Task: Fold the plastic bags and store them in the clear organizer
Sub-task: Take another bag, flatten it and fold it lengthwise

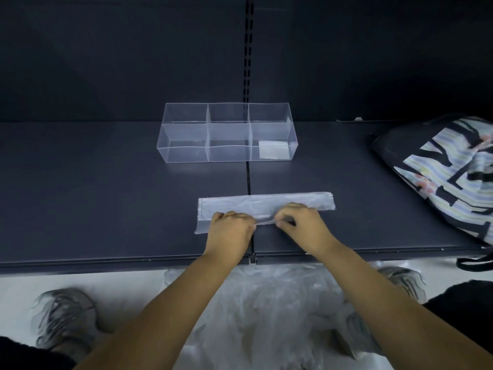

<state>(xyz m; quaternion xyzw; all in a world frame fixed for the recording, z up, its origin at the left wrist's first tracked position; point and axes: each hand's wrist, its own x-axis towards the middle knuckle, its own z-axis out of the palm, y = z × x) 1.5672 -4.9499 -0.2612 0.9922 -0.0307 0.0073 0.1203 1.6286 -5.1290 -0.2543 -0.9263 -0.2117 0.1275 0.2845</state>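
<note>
- The left hand (232,231) and right hand (301,222) pinch the near long edge of a plastic bag (266,202), their fingertips almost meeting.
- From the grip the bag runs out to both sides as a flat strip on the dark shelf (106,196).
- Beyond the grip, well apart, stands the clear organizer (226,132); a folded bag (273,150) lies in its near right compartment.
- Far right of the grip rests a patterned bag (448,169).
- Nearer than the grip, past the shelf's front edge, loose plastic bags (266,303) lie on the floor between two grey shoes (64,316).
</note>
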